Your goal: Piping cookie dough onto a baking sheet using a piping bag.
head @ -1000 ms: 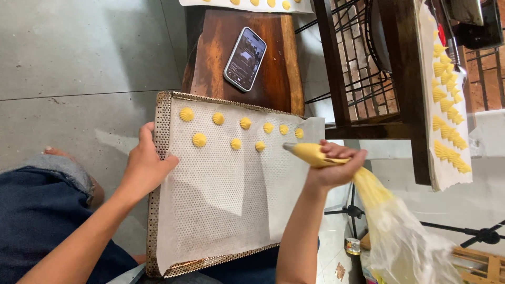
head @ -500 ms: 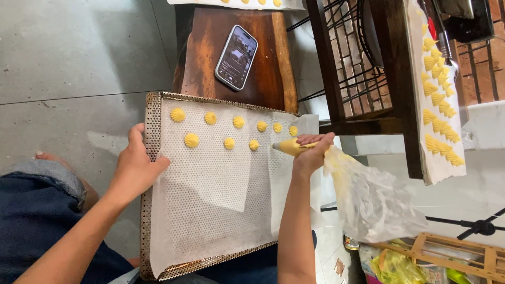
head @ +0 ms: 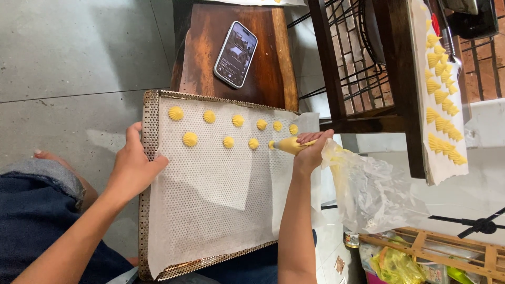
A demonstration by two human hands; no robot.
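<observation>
phone beyond tray, piped dots

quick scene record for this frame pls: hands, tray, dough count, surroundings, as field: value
left hand: left hand grips the left edge of the perforated tray
right hand: right hand squeezes the piping bag, its tip at the second row
tray lining: white parchment sheet
piped dough: piped yellow mounds, six in the top row, three finished in the second
phone: smartphone lies screen up on the wooden stool beyond the tray
other tray: second sheet of piped mounds at right, on a dark rack
floor: grey tiles
</observation>
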